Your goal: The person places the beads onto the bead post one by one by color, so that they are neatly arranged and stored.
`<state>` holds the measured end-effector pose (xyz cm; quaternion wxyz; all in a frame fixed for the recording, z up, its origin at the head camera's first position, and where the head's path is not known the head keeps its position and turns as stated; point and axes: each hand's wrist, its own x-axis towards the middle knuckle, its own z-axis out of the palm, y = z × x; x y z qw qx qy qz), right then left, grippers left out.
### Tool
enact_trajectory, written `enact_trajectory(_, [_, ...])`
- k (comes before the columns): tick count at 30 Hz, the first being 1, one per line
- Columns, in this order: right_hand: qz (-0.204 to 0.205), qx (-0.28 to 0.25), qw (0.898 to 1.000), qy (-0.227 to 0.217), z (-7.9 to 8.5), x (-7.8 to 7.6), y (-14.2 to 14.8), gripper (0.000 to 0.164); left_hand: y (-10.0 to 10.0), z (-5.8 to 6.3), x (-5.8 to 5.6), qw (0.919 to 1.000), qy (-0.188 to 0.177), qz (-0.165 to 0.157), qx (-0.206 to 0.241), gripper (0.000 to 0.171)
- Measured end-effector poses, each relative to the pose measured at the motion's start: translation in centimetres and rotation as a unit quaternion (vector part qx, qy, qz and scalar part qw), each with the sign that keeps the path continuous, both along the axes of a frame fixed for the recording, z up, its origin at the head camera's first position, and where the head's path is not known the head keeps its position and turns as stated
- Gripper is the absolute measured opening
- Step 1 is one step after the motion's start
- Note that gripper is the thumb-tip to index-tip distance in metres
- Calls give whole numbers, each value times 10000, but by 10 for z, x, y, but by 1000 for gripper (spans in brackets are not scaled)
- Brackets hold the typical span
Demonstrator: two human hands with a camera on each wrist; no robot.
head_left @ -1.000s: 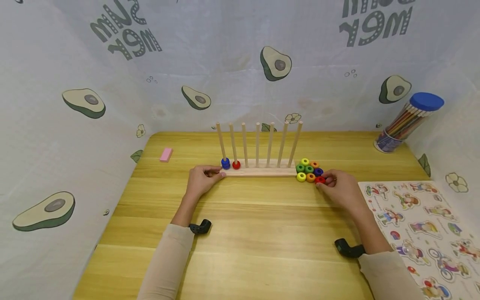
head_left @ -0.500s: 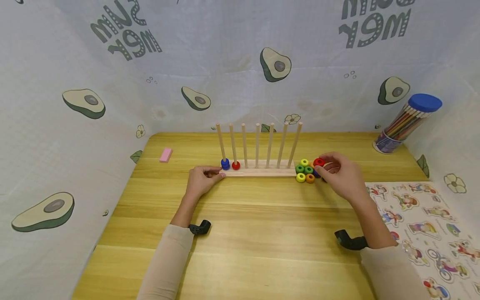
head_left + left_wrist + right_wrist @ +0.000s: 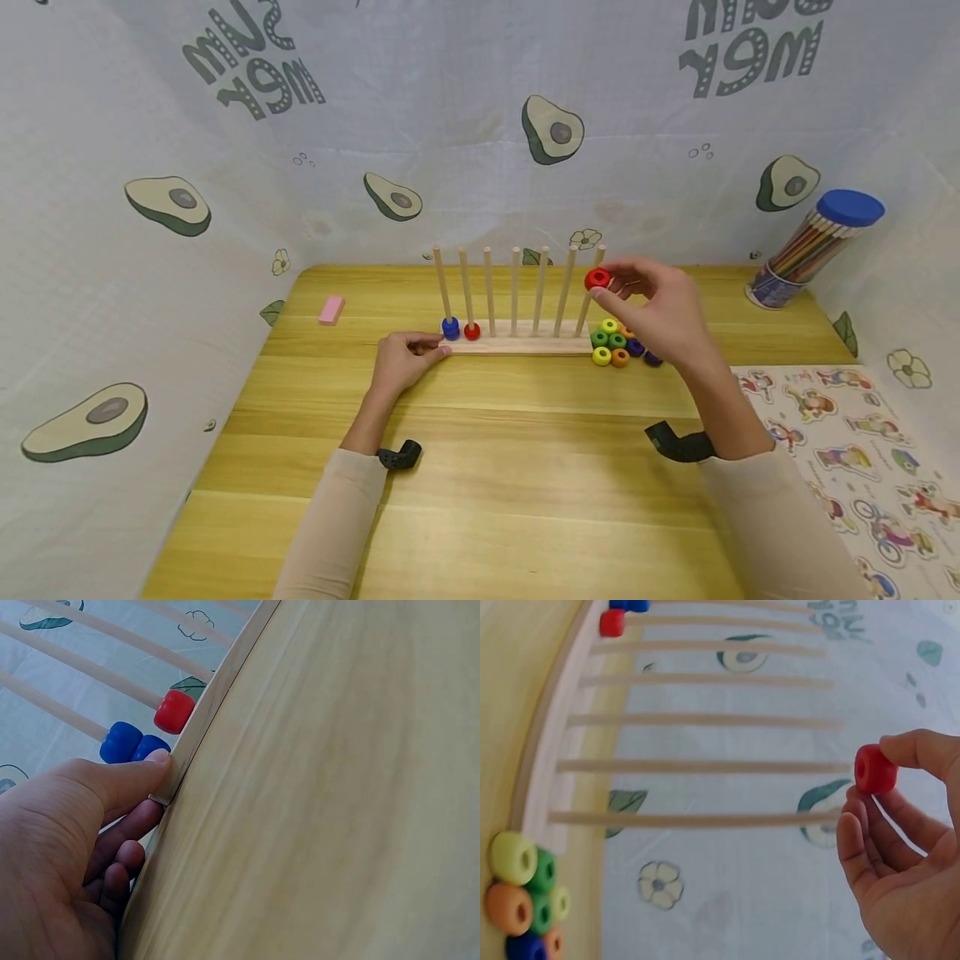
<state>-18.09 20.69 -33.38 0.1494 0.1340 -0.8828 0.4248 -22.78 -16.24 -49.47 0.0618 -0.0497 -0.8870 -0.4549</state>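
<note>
A wooden base (image 3: pixel 517 342) carries a row of several upright pegs. Two blue beads (image 3: pixel 450 328) are stacked on its leftmost peg, and one red bead (image 3: pixel 472 332) sits on the second. My left hand (image 3: pixel 402 360) grips the base's left end between thumb and fingers; the left wrist view shows the thumb (image 3: pixel 154 769) beside the lower blue bead. My right hand (image 3: pixel 660 308) pinches another red bead (image 3: pixel 875 769) between thumb and finger, raised near the top of the rightmost peg. In the right wrist view, the bead's hole faces the pegs.
Yellow, green, orange and dark blue beads (image 3: pixel 617 341) cluster at the base's right end. A pink eraser-like block (image 3: pixel 332 311) lies at left. A tub of pencils (image 3: pixel 813 247) stands back right, with a sticker sheet (image 3: pixel 847 458) at right. A printed cloth hangs behind.
My right hand has picked the red bead out of the cluster, lifted it and carried it left toward the peg tops. The left hand has stayed on the base.
</note>
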Motion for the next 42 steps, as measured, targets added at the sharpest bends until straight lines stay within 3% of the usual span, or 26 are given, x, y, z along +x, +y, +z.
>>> enact_trajectory(6, [590, -78, 9982, 42, 18, -12, -32, 32, 0, -2, 0, 10000, 11, -46, 29, 23])
enact_trajectory(15, [1048, 48, 9944, -89, 31, -34, -78, 36, 0, -2, 1, 10000, -46, -46, 55, 25])
enact_trajectory(28, [1273, 262, 9914, -146, 37, -62, -126, 36, -1, 2, -1, 10000, -46, -40, 18, 25])
enact_trajectory(42, [1260, 711, 9885, -431, 32, -74, -140, 34, -2, 1, -2, 10000, -33, -51, -1, 26])
